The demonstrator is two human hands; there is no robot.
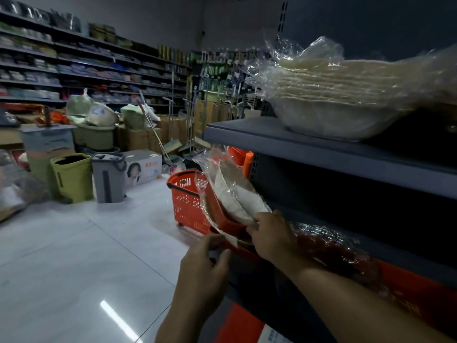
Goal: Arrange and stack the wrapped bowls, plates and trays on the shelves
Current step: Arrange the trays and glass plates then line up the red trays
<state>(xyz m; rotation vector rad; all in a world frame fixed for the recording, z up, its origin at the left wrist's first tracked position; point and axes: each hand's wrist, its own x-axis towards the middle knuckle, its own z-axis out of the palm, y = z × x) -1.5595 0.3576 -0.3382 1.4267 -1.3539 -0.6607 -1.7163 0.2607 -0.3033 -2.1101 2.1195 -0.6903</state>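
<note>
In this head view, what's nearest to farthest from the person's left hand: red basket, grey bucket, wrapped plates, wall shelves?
From the left hand:
1. wrapped plates, at its fingers
2. red basket, on the floor beyond
3. grey bucket, farther left
4. wall shelves, far back left

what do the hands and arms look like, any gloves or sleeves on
Both are bare: the left hand and the right hand wear no gloves. The left forearm and the right forearm are uncovered all the way to the picture's edge, with no sleeve or cuff showing. No watch, bracelet or ring can be seen, though the light is dim and some fingers are hidden.
</note>
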